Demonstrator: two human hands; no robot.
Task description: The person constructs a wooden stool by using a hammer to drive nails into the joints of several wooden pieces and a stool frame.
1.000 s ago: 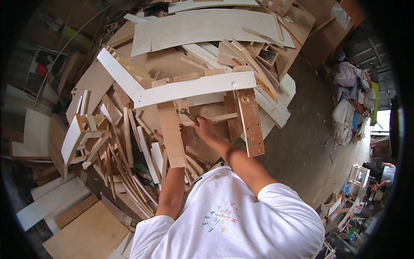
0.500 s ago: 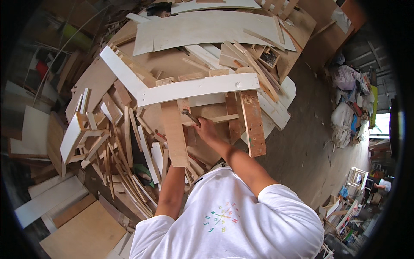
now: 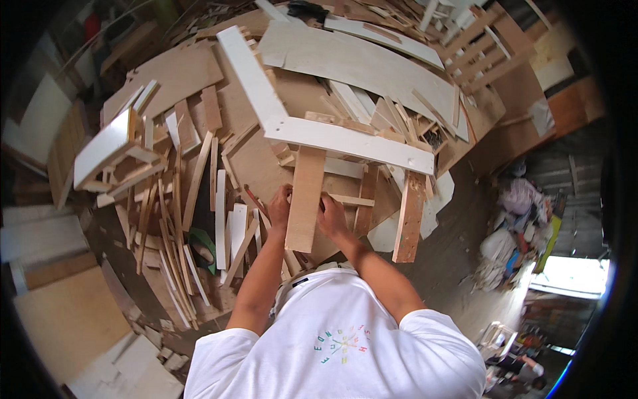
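A wooden frame with a long white rail (image 3: pixel 352 143) stands in front of me. A plain wooden board (image 3: pixel 306 199) runs from the rail toward me, and a reddish-brown board (image 3: pixel 408 219) does so farther right. My left hand (image 3: pixel 280 207) is closed at the plain board's left edge. On its other side my right hand (image 3: pixel 331 217) has curled fingers, close to a thin wooden crosspiece (image 3: pixel 351 200). The fingertips of both hands are partly hidden, and what they hold cannot be made out. No hammer shows.
Wood strips (image 3: pixel 199 179) lie heaped at the left, beside a small white-and-wood frame (image 3: pixel 106 149). A second white rail (image 3: pixel 252 76) slants away from the frame. Large pale panels (image 3: pixel 352 60) cover the far side. Bundled bags (image 3: pixel 498 243) sit at the right.
The hammer that was in my right hand has gone from sight. That hand has come down beside the plain board. My left hand, hidden before, now shows at the board's left edge. The view has turned.
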